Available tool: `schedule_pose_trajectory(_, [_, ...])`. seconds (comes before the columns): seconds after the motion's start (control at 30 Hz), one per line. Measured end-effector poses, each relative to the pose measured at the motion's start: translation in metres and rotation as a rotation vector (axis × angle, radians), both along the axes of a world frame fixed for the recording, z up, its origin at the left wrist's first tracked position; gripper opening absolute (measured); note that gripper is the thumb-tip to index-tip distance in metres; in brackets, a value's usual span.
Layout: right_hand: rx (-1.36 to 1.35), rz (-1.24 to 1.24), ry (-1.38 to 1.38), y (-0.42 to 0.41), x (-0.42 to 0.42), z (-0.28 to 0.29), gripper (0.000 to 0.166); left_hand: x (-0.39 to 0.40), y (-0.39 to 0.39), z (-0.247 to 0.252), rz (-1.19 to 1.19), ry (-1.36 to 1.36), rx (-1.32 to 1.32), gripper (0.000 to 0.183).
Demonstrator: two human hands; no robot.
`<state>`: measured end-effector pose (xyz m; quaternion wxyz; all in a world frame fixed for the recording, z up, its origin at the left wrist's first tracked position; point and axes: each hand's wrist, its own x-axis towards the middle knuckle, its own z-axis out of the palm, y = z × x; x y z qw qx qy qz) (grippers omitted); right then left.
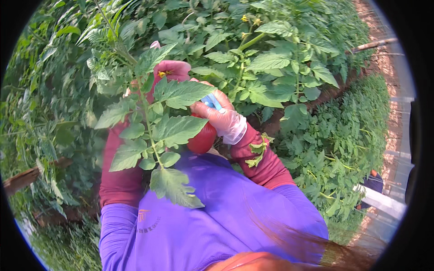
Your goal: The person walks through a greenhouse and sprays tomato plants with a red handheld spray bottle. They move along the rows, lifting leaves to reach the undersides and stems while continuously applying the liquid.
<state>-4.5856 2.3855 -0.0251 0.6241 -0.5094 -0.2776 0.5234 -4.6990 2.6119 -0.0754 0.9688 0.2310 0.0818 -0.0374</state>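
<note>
My left hand (173, 68), in a pink glove, is partly hidden behind tomato leaves (184, 93). Small yellow flowers (164, 73) show against its palm; whether the fingers grip them or the stem cannot be told. My right hand (217, 117), in a thin translucent glove, is closed around a light blue handle (212, 101) just to the right. Directly below that hand is a glossy red rounded object (202, 138), perhaps a container joined to the handle; the join is hidden. A leafy tomato stem (149, 127) hangs in front of my left forearm and chest.
Dense tomato plants (278, 62) surround me, with more yellow flowers (244, 18) ahead. Wooden stakes (373, 45) (20, 178) stick out at both sides. A wilted leaf sprig (258, 149) clings to my right sleeve. Part of another person (373, 184) shows at the far right, near a pale beam (381, 201).
</note>
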Motion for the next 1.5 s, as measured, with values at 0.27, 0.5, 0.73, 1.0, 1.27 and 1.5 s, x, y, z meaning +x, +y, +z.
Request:
schedule_pose_trajectory(0.27, [0.136,0.341,-0.297,0.024,0.014,-0.038,0.038,-0.038,-0.041,0.051,0.384,0.259,0.718,0.114])
schedule_pose_trajectory(0.5, [0.19,0.361,-0.31,0.037,0.024,-0.027,0.039,-0.037,-0.068,0.042,0.475,0.334,0.857,0.104])
schedule_pose_trajectory(0.73, [0.368,0.315,-0.501,0.047,0.014,-0.017,0.021,-0.038,-0.062,0.049,0.523,0.558,0.575,0.089])
schedule_pose_trajectory(1.0, [0.325,0.325,-0.597,0.041,0.022,-0.019,0.024,-0.033,-0.046,0.041,0.413,0.074,0.285,0.07])
schedule_pose_trajectory(1.27, [0.287,0.425,-0.615,0.037,0.028,-0.02,0.019,-0.022,-0.074,0.052,0.801,0.38,0.385,0.065])
schedule_pose_trajectory(1.5, [0.279,0.378,-0.446,0.032,0.032,-0.02,0.027,-0.045,-0.083,0.005,0.815,0.217,0.263,0.066])
